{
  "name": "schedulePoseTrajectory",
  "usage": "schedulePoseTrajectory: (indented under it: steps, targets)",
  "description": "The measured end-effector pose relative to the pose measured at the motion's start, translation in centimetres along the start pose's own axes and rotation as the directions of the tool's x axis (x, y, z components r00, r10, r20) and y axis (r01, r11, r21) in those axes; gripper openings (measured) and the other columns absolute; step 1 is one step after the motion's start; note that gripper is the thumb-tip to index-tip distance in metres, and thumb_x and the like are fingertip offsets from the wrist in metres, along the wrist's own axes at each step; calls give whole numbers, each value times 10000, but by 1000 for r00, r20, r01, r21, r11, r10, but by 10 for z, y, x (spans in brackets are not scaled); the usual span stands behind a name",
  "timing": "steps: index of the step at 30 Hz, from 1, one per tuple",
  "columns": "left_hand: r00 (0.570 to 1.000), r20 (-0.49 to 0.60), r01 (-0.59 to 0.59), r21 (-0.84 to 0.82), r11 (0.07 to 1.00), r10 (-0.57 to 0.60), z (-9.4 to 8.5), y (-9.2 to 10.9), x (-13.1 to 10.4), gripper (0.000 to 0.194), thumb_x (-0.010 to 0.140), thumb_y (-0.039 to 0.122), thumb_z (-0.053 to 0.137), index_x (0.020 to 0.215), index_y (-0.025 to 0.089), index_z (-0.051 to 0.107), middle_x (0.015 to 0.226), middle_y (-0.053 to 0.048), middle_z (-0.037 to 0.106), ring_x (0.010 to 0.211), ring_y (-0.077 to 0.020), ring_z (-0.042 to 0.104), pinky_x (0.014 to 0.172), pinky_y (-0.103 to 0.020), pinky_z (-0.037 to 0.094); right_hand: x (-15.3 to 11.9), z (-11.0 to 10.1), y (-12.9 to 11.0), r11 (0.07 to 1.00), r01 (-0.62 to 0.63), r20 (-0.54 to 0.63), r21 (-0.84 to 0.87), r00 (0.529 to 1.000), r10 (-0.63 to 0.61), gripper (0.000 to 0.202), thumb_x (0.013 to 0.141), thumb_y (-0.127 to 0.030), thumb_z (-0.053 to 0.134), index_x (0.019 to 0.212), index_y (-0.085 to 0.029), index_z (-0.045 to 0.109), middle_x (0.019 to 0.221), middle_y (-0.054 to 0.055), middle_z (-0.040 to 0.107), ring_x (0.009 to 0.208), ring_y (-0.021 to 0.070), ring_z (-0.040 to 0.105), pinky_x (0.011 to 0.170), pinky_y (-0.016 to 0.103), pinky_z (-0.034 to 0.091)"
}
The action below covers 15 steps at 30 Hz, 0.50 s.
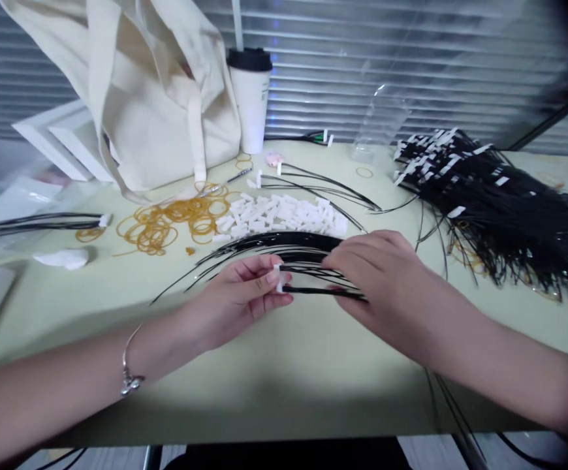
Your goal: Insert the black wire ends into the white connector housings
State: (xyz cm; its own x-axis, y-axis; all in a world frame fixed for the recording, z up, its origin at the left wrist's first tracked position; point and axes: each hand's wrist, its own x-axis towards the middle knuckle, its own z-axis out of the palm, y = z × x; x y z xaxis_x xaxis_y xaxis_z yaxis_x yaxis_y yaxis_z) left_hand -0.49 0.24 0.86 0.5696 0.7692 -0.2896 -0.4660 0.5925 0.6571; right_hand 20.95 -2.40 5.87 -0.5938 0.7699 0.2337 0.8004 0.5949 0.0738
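Between its thumb and fingers, my left hand (247, 287) pinches a small white connector (280, 278). Several black wires (316, 291) run from the connector to the right, into the closed fingers of my right hand (379, 281). The far ends of these wires are hidden by that hand. Just behind both hands, a bundle of loose black wires (264, 241) lies curved on the table. A heap of white connectors (284, 214) sits beyond the bundle.
Yellow rubber bands (181, 219) lie left of the heap. Wired connectors (499, 202) are piled at the right. Behind stand a cloth bag (166, 117), a lidded cup (249, 104) and a clear plastic container (379, 124). More wires (44, 223) lie on the left.
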Motion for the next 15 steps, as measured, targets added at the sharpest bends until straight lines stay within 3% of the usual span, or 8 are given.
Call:
schedulePoseTrajectory:
  steps: [3,7,9,12,15]
  targets:
    - [999,-6,39,-50,998,-39,0,1,-1,149,729,110,712,842,174,637,761,9,637,707,-66,625,703,-181,559,-11,-11,14,999,-26,-38,-20,999,26,97,819,-157,497,830,-150,593,825,54,598,847,169,526,795,318,408]
    - [999,7,41,-72,997,-41,0,0,-2,167,713,102,724,839,173,640,748,8,639,713,-73,628,713,-193,559,-30,-35,33,952,-17,-151,-306,988,-31,201,837,-212,518,996,-107,582,948,121,596,902,204,515,810,327,433]
    - [999,30,32,-81,996,-30,0,1,-3,174,707,108,731,838,173,637,745,9,633,718,-73,624,714,-195,555,-38,-46,44,883,52,-114,-466,986,-118,234,841,-275,528,986,-101,590,920,126,600,872,199,523,784,312,448]
    - [999,26,23,-62,998,-21,1,0,-4,166,725,119,718,850,177,625,780,5,629,743,-73,619,728,-207,545,-50,-57,62,803,206,-32,-559,962,-270,266,853,-361,502,911,-131,622,845,111,612,800,173,536,708,293,455]
    - [1000,4,-22,53,998,22,2,-3,-2,106,762,128,682,831,174,618,781,4,629,758,-75,615,759,-209,526,-69,-63,81,846,213,49,-488,975,-217,279,820,-439,536,909,-196,642,836,83,639,751,133,561,641,258,443]
